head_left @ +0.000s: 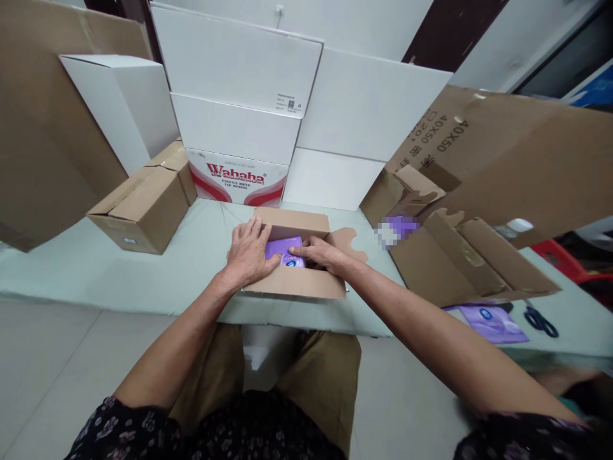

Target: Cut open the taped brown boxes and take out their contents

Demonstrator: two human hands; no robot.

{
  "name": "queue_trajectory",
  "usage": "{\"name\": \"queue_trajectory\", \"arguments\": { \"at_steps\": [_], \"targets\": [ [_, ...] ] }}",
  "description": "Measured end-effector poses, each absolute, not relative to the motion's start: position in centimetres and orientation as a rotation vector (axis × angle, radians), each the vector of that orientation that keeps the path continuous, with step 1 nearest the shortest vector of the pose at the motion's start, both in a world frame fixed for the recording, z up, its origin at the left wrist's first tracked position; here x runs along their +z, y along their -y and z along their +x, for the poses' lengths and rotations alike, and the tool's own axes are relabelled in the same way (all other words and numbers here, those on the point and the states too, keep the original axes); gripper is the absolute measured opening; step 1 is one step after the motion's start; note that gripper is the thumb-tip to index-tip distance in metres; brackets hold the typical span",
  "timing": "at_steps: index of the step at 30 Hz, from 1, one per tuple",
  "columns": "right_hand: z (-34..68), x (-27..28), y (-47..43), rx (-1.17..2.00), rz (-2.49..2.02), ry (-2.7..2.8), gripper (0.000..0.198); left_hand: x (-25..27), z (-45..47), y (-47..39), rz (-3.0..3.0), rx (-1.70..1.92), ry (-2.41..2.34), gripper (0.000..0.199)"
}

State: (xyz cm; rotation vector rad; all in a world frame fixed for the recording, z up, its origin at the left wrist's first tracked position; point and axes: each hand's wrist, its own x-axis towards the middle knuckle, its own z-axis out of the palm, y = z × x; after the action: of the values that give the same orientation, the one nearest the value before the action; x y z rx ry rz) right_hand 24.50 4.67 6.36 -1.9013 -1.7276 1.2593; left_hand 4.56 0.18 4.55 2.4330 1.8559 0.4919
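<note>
An open brown cardboard box [297, 285] stands at the table's front edge, right before me. Inside it, toward the left end, lies a purple soft pack [283, 248] with a blue logo, likely tissues. My left hand [249, 250] rests over the box's left end, fingers stretched toward the back wall and thumb against the pack. My right hand [318, 253] reaches in from the right and grips the pack's right side, its thumb on top. The right hand's other fingers are partly hidden inside the box.
A closed brown carton [148, 207] stands to the left. White boxes [234, 64] are stacked behind, above a Wahaha carton [239, 179]. At right are an open carton [445, 262], a flat purple pack [493, 324] and dark scissors [541, 321]. Large cardboard sheets flank both sides.
</note>
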Motion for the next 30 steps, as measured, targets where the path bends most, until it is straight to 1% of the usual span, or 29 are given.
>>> {"name": "queue_trajectory", "arguments": {
  "at_steps": [3, 5, 10, 13, 21, 30],
  "targets": [
    [24.6, 6.2, -4.6, 1.316, -1.862, 1.738, 0.039, 4.7, 4.6, -0.1, 2.426, 0.470, -1.859, 0.074],
    [24.6, 6.2, -4.5, 1.290, -1.846, 1.780, 0.042, 4.7, 4.6, -0.1, 2.418, 0.460, -1.866, 0.076],
    [24.1, 7.2, -3.9, 0.998, -1.953, 1.999, 0.049, 4.5, 4.5, -0.1, 2.441, 0.489, -1.862, 0.078],
    [23.6, 8.1, -3.7, 1.020, -2.054, 2.075, 0.050, 4.4, 4.5, -0.1, 2.450, 0.495, -1.869, 0.077],
    [23.4, 8.5, -3.2, 1.025, -2.078, 2.021, 0.052, 4.5, 4.5, -0.1, 2.453, 0.465, -1.871, 0.079],
    [23.5, 7.9, -2.7, 0.909, -2.071, 2.051, 0.059, 4.0, 4.4, -0.1, 2.448, 0.533, -1.853, 0.080]
  ]
}}
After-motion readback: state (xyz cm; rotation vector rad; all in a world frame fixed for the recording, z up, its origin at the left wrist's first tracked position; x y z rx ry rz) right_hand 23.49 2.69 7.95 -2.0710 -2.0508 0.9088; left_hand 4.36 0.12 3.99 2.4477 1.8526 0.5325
